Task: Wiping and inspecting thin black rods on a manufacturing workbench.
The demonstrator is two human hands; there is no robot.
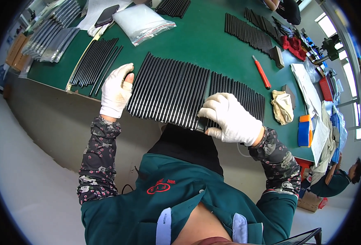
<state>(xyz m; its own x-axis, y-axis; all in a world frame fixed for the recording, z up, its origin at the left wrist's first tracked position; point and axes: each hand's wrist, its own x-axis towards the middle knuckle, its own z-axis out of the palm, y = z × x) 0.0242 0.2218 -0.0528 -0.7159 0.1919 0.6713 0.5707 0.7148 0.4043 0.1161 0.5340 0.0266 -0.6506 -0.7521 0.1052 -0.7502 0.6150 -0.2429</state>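
A row of thin black rods [168,92] lies side by side along the near edge of the green table. My left hand [117,92], in a white glove with the thumb tip bare, rests against the row's left end. Its fingers stretch forward and hold nothing. A narrow gap parts this row from a second group of black rods [239,94] on the right. Over that gap my gloved right hand [231,118] bends, its fingers and thumb closed around something dark at the rods' near ends. The hand hides what exactly it grips.
More black rods [94,61] lie at the left, near bagged bundles [56,38]. A clear bag [141,22] and dark phone [106,15] sit behind. Rightward are a red knife [262,72], a cloth glove [282,107], a blue-orange block [304,130] and further rods [248,32]. A person [334,179] is at right.
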